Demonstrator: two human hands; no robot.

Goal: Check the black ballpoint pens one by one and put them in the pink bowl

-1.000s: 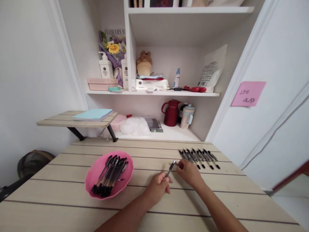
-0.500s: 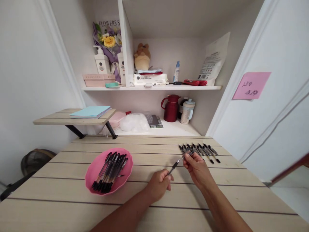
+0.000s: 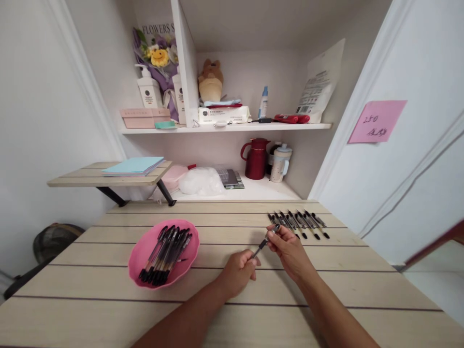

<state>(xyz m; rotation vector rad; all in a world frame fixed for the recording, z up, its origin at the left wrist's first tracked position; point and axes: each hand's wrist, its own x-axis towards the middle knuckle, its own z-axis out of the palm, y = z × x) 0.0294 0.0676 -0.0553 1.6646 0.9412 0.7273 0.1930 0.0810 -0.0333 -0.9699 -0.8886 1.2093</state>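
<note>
My left hand [image 3: 239,270] is closed round the barrel of a black gel pen [image 3: 260,247], which slants up to the right. At the pen's tip end, my right hand [image 3: 286,245] pinches a dark pen cap [image 3: 276,227]. The cap meets the pen's tip; how far it sits over it I cannot tell. Beyond my right hand, several uncapped pens and black caps [image 3: 302,221] lie in a row on the table. To the left, a pink bowl [image 3: 136,258] with a wavy rim holds a bundle of capped black pens [image 3: 165,253].
The slatted wooden table [image 3: 203,319] runs back to white shelves. A small raised stand [image 3: 108,181] at the back left carries blue paper [image 3: 133,166]. A red jug [image 3: 256,159] and a cup [image 3: 280,164] stand on the lower shelf. A pink note [image 3: 377,122] hangs on the right wall.
My right hand has moved slightly left, bringing the cap onto the tip of the pen, where a gap showed before. My left hand stays nearly in place. The view has shifted slightly.
</note>
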